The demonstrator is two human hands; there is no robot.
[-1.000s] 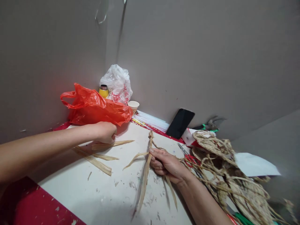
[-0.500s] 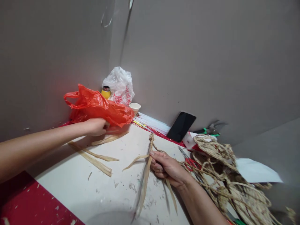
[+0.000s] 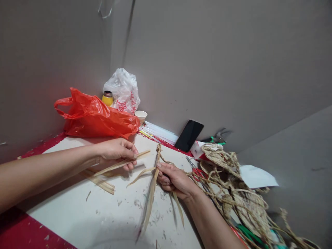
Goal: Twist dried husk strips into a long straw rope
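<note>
My left hand [image 3: 120, 152] pinches a dry, straw-coloured husk strip [image 3: 144, 154] above the white board, in front of the red plastic bag [image 3: 101, 121]. Under that hand, other loose husk strips [image 3: 103, 185] lie flat. My right hand [image 3: 175, 180] is closed on a husk braid [image 3: 158, 152] near where its loose strands fan out. One strand [image 3: 149, 205] hangs toward me, and a shorter one [image 3: 137, 176] sticks out to the left. A thin cord runs from the braid behind my right hand toward the rope pile.
On the right lies a heap of braided rope [image 3: 241, 193] with red-handled scissors [image 3: 197, 171] beside it. A phone [image 3: 189, 135] leans at the wall near green-handled pliers [image 3: 220, 138]. Behind the red bag are a paper cup [image 3: 140, 116], a yellow bottle [image 3: 107, 99] and a white plastic bag [image 3: 123, 88].
My left hand has come away from the red bag toward my right hand, bringing a husk strip with it. My right hand keeps its grip on the braid. The view has shifted slightly right.
</note>
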